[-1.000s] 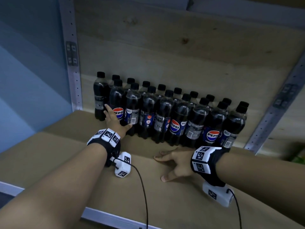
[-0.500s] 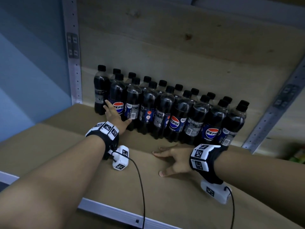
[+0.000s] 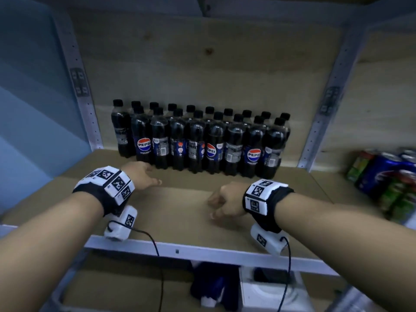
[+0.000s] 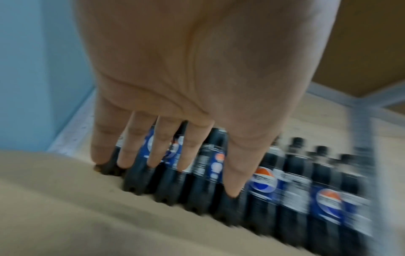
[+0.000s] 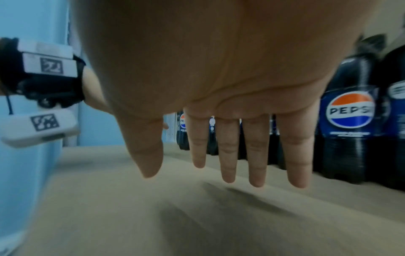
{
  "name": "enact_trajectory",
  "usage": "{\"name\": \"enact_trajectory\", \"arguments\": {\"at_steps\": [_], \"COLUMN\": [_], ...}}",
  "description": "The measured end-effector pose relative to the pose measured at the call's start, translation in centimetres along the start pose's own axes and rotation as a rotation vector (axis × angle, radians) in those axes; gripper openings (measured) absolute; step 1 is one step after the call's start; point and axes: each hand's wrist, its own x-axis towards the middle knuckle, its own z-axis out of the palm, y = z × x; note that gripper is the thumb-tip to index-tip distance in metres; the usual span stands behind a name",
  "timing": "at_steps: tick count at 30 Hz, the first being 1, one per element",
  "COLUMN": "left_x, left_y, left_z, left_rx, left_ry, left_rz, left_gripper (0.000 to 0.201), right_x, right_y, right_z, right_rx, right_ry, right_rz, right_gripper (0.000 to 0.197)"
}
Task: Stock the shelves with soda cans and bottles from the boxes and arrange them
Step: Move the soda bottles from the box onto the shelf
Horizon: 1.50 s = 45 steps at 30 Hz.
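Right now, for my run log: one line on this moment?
left hand: open, empty | right hand: open, empty | bottles: upright, two rows, shelf

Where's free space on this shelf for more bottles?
Free: the shelf board in front of the Pepsi bottles, around the left hand and right hand; also the strip left of the row. Crowded: the back, two rows deep; cans fill the right bay.

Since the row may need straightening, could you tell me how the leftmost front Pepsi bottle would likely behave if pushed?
The leftmost front Pepsi bottle looks full of dark liquid, so probably heavy for its size. Tall and narrow, it might tip if pushed near the cap. It stands close against its neighbours, so a sideways push would likely shift them too.
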Motion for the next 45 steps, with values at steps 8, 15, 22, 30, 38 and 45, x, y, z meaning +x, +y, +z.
{"name": "enact_trajectory", "arguments": {"at_steps": [8,15,22,30,38,45], "left_x": [-11.1,-19.7,-25.2,-25.9,-25.6,-25.1], "left_y": [4.0,6.3,6.2,6.4,7.5,8.7], "left_z": [2.6,6.9,11.5,18.9,26.1,30.2], "left_rx": [0.077,0.159,0.187,0.374,0.615,0.764], "left_ry": [-0.172,-0.317,-0.499,-0.697,-0.957,-0.976], "left_rz": [0.135,0.209,0.194,0.318,0.58,0.833], "left_gripper": [0.06,0.052,0.061,0.055,0.054,0.052], "right_x": [-11.0,-18.6,-21.6,-21.7,-19.8,-20.1], "right_y": [-0.7,-2.2,-1.7,-0.5,-1.7,-2.2], "right_z": [0.9,6.9,15.1,22.2,28.5,32.9], "right_rx": [0.095,0.308,0.319,0.268,0.253,0.238], "right_ry": [0.064,0.089,-0.101,-0.293,-0.672,-0.784], "right_rz": [0.024,0.038,0.038,0.041,-0.043,-0.094], "right_gripper": [0.061,0.052,0.053,0.051,0.037,0.043]}}
